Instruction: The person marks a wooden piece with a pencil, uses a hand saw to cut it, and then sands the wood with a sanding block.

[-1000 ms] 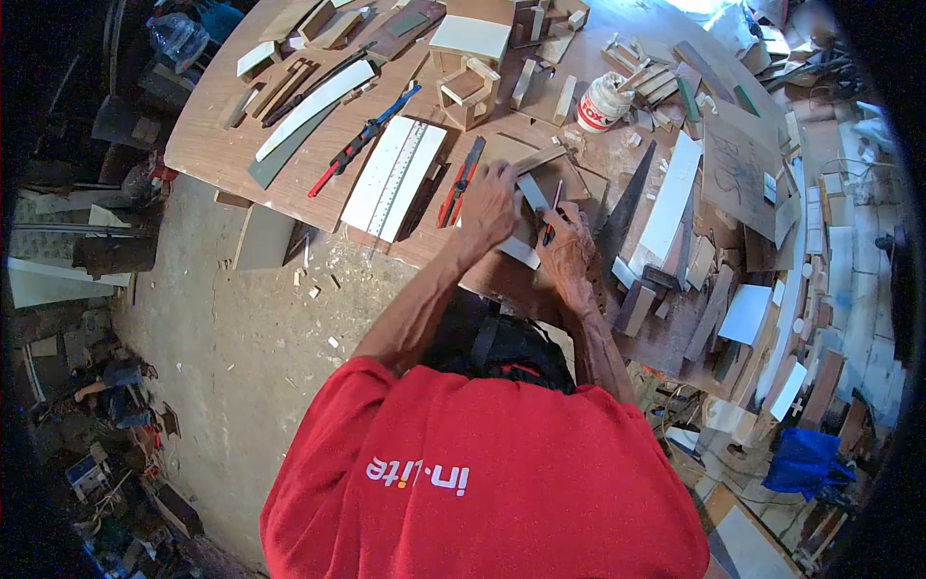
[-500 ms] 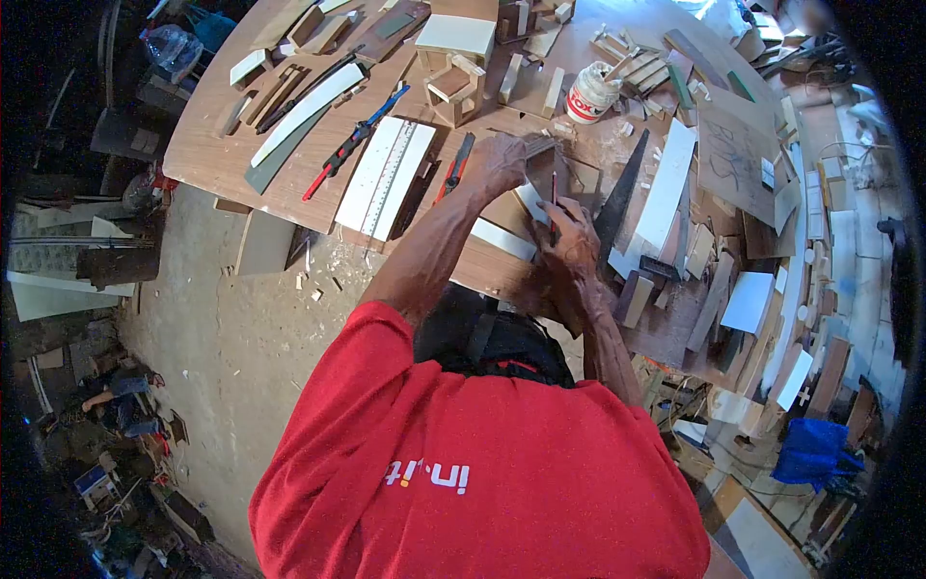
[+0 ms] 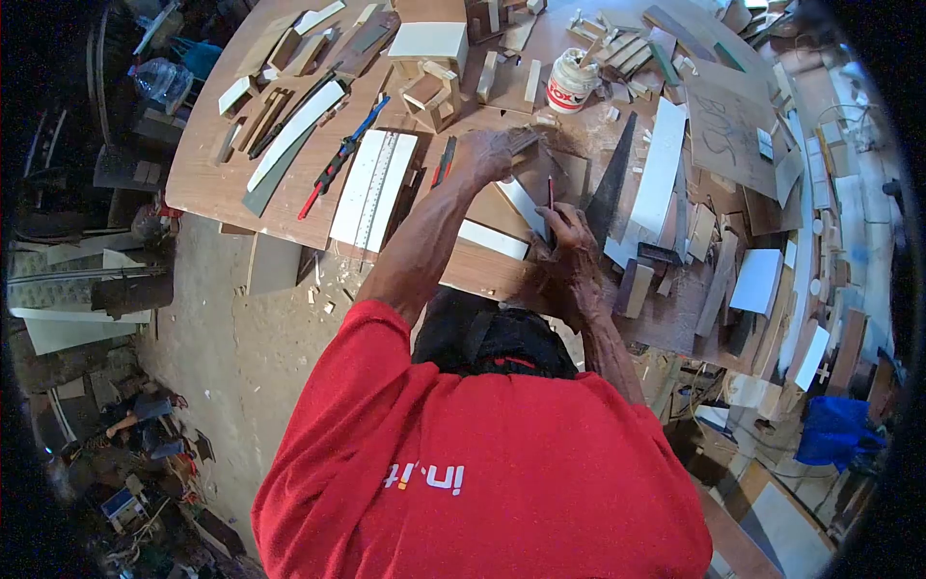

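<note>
My left hand (image 3: pixel 485 156) is closed at the far end of a small wooden piece (image 3: pixel 524 143), its fingertips partly hidden. My right hand (image 3: pixel 573 234) grips a red pencil (image 3: pixel 551 191), which points up and away from me. Between the hands lies a white-faced wood strip (image 3: pixel 524 205), slanted beside a brown panel. A second white-edged strip (image 3: pixel 493 239) sits nearer the table's front edge. Just right of my right hand is a dark saw blade (image 3: pixel 613 183). Left of my left forearm is a utility knife (image 3: pixel 445 161).
A ruler (image 3: pixel 378 188) lies on a white board (image 3: pixel 397 198). Beside it is a red-and-blue clamp-like tool (image 3: pixel 342 159). A glue jar (image 3: pixel 571 81) and a small wooden box frame (image 3: pixel 429 96) stand farther back. Wood offcuts (image 3: pixel 716 289) crowd the right side of the wooden table (image 3: pixel 207 179).
The view has tilted slightly, so the table items sit a little differently in the picture. Both hands keep nearly the same pose, with the pencil still in the right one.
</note>
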A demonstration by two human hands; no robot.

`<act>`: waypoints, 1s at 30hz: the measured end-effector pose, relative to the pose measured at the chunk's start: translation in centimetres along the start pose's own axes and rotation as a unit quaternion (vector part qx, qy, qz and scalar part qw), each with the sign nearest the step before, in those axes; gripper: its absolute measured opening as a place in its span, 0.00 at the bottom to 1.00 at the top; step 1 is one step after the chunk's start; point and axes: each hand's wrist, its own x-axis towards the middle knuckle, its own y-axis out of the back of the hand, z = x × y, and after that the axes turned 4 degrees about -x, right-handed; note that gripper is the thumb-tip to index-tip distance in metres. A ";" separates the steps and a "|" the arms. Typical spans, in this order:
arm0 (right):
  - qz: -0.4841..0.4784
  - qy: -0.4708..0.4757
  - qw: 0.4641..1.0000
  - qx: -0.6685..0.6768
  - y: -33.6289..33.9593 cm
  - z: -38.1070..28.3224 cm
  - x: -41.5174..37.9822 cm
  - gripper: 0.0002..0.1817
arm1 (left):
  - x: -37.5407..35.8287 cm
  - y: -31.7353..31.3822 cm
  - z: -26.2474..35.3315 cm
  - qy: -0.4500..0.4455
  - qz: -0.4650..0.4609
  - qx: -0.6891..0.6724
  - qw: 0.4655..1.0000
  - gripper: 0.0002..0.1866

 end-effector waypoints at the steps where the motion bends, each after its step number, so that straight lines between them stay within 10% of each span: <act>1: 0.010 0.008 1.000 -0.002 0.0 0.0 0.1 0.17 | 1.0 -0.9 -0.6 -0.001 0.000 0.002 1.000 0.23; 11: -0.006 -0.119 0.972 0.203 1.3 -2.9 -0.1 0.13 | 3.8 -0.3 -0.2 0.019 -0.084 0.049 0.995 0.27; 30: -0.019 -0.037 0.997 -0.058 0.8 -1.1 -1.1 0.19 | 3.5 0.2 0.3 -0.050 -0.082 0.096 0.991 0.31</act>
